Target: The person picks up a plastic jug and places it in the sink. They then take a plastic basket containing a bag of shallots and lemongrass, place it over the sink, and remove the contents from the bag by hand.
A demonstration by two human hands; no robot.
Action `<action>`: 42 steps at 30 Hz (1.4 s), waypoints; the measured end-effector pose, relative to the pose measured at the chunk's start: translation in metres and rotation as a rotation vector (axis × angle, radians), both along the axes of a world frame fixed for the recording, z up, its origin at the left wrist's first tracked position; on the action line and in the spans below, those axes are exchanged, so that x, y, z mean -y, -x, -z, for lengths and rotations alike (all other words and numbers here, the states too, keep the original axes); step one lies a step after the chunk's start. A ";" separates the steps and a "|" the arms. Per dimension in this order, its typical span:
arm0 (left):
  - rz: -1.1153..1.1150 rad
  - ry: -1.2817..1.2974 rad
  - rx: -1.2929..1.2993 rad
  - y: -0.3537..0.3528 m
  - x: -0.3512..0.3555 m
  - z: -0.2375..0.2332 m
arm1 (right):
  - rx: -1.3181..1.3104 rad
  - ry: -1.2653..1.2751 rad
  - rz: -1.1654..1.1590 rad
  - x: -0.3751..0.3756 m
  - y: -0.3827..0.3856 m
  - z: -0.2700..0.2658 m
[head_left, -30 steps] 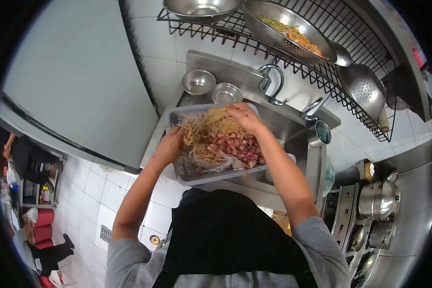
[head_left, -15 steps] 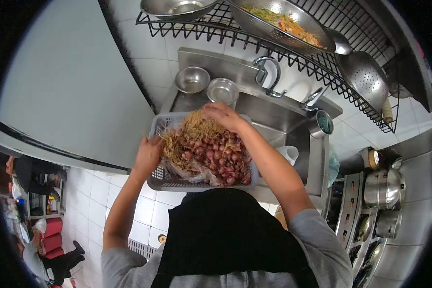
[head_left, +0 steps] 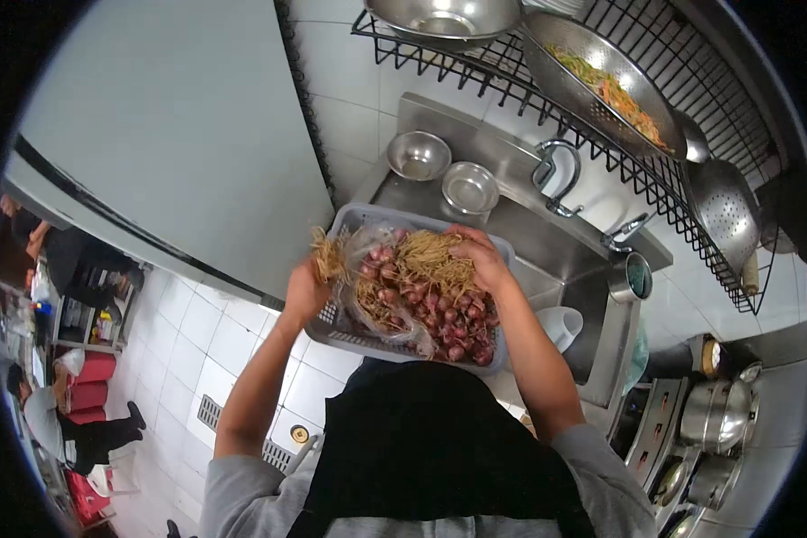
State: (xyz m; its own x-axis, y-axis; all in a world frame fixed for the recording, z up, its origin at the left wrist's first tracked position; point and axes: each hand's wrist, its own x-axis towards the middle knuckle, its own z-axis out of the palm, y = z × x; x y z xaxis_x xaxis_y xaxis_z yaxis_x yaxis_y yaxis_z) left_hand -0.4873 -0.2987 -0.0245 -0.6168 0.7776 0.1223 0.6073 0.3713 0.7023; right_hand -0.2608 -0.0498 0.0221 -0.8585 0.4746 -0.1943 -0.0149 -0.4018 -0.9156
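Note:
A grey plastic basket (head_left: 354, 215) holds a heap of small red shallots (head_left: 448, 314) with dry, straw-coloured stalks (head_left: 426, 255). A clear plastic bag (head_left: 368, 240) lies crumpled among them on the left. My left hand (head_left: 307, 291) is closed round a tuft of dry shallot stalks (head_left: 329, 254), at the basket's left rim. My right hand (head_left: 480, 260) is at the far right of the heap, its fingers curled over the bunched stalks. Their tips are partly hidden among the stalks.
Behind the basket is a steel sink (head_left: 547, 238) with a tap (head_left: 556, 179) and two metal bowls (head_left: 419, 156). A wire rack (head_left: 529, 76) overhead carries a colander (head_left: 592, 90) of shredded vegetables. A large grey panel (head_left: 179, 117) stands left. Several pots (head_left: 717, 415) are at right; people (head_left: 58, 430) are far left.
My left hand has pulled a tuft of stalks leftward, away from the heap. The clear bag now shows more. My right hand has shifted to the heap's right side, and the camera view has turned.

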 end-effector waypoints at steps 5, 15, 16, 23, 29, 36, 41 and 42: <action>-0.182 -0.141 0.123 -0.044 0.036 -0.007 | -0.024 -0.045 -0.057 -0.011 0.012 -0.002; -0.377 -0.002 0.104 -0.065 0.084 -0.007 | -0.047 -0.510 -0.352 0.000 0.062 -0.059; -0.392 -0.004 0.105 -0.068 0.083 -0.020 | 0.003 -0.593 -0.397 0.001 0.066 -0.068; -0.285 -0.077 0.051 -0.057 0.065 -0.090 | -0.041 -0.567 -0.602 0.020 0.079 -0.076; -0.043 -0.041 0.242 -0.039 0.013 -0.057 | -0.101 -0.461 -0.489 0.002 0.060 -0.055; -0.277 -0.235 0.194 0.006 0.023 -0.021 | -0.146 -0.264 -0.368 -0.031 0.032 -0.060; -0.383 -0.040 0.031 -0.016 0.028 -0.055 | -0.170 -0.200 -0.413 -0.035 0.057 -0.097; -0.346 -0.115 -0.026 -0.018 0.024 -0.063 | -0.083 -0.261 -0.407 -0.037 0.062 -0.109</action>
